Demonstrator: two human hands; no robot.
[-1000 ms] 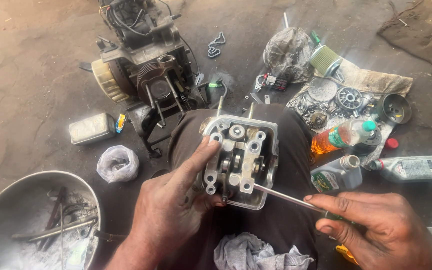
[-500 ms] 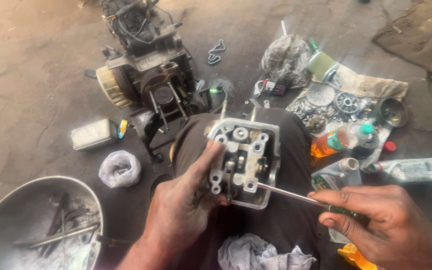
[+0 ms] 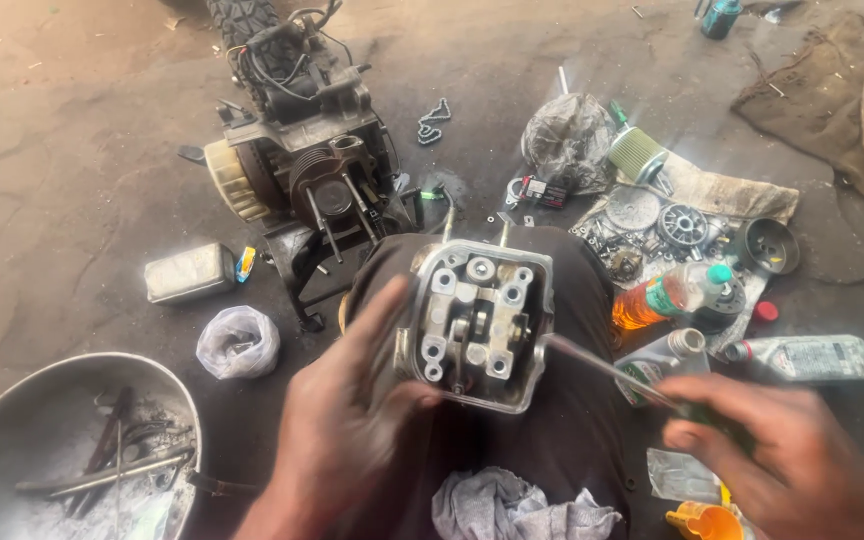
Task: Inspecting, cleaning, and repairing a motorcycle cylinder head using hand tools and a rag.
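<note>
Two hands at work on a metal cylinder head (image 3: 479,322), resting on the lap over dark trousers (image 3: 562,440). Left hand (image 3: 347,440) spread against its near-left side, thumb up along the edge. Right hand (image 3: 782,465) closed around a screwdriver (image 3: 607,368), tip touching the head's right edge. Beyond the knee, on the floor, an engine block (image 3: 302,170) (piston bore facing up). Beside the left hand, a metal basin (image 3: 12,400) of tools. Near the right, an orange bottle (image 3: 667,298).
</note>
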